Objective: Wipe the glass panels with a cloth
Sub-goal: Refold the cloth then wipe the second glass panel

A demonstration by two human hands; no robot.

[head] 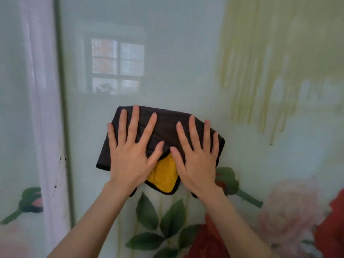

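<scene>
Head view: both hands lie flat against a folded cloth (163, 127), pressing it onto the glass panel (176, 71) just below the middle of the frame. The cloth is dark brown on its outer face; a yellow inner layer with a dark hem shows at 6 o'clock, in the gap between the two palms.

The left hand (130, 155) covers the cloth's 9 o'clock half. Its fingers (133, 123) are fully spread and straight, tips pointing toward 12 o'clock, and they grip nothing: palm and pads simply rest on the fabric. The little finger lies at the cloth's left edge. The thumb angles toward 2 o'clock.

The right hand (197, 161) covers the 3 o'clock half in the same way, fingers (192, 131) splayed wide and flat on the cloth, not curled around it. Its thumb points toward 10 o'clock, and the two thumb tips sit just beside each other over a fold near the cloth's centre.

On the panel, yellowish streaks (260, 81) run down at 1 to 2 o'clock, well apart from the cloth. A reflected window (117, 66) shows at 11 o'clock. Printed flowers and leaves (167, 220) fill the area from 4 to 6 o'clock. A vertical frame strip (63, 108) stands at 9 o'clock.
</scene>
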